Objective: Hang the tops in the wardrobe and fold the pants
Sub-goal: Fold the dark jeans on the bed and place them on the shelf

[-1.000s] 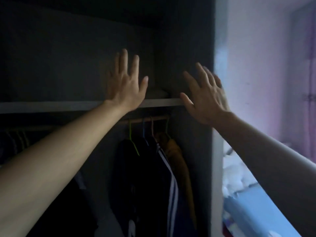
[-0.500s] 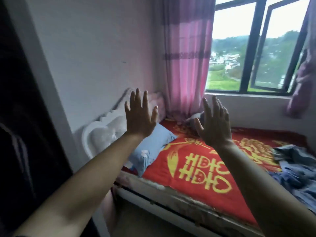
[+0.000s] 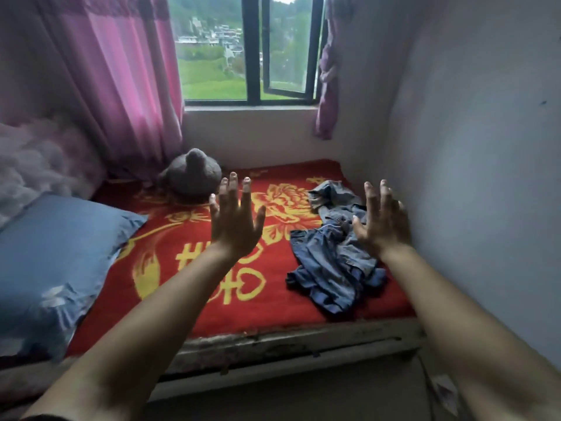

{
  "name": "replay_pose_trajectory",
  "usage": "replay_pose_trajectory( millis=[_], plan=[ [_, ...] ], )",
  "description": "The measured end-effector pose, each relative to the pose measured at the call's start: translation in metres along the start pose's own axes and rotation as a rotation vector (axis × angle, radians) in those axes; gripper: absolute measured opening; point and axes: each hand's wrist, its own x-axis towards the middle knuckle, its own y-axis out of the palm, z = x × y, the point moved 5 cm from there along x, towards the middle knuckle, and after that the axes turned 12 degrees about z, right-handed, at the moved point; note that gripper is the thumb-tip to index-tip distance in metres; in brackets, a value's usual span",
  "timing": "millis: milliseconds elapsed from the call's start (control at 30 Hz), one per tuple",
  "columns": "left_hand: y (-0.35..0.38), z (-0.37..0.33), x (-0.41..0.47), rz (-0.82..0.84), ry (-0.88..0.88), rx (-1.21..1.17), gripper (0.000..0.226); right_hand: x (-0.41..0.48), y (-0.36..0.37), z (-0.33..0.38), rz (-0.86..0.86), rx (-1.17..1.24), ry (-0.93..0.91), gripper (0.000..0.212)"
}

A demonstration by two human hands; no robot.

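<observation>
"Where did the denim pants (image 3: 331,268) lie?"
"Crumpled on the red blanket (image 3: 273,311). The left hand (image 3: 235,220) and right hand (image 3: 382,220) hovered above, fingers spread, empty."
"The risk?"
"Grabbing one bunched leg could have left the fold twisted."

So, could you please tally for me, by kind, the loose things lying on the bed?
Blue pillow: 1
Grey plush toy: 1
Heap of blue denim clothing: 1 (how many pieces are in it cannot be told)
Total: 3
</observation>
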Motion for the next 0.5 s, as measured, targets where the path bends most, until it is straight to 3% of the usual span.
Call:
replay_pose_trajectory(
  millis=[200,500],
  plan=[
    [0.07,-0.025,0.092,0.145,0.059,-0.014,0.066,0.048,0.007,-0.075,-0.03,-0.033,0.169,0.076],
    [0.213,-0.076,0.146,0.423,0.109,-0.004,0.071,0.075,0.126,-0.161,0.228,-0.039,0.293,0.08]
  ],
)
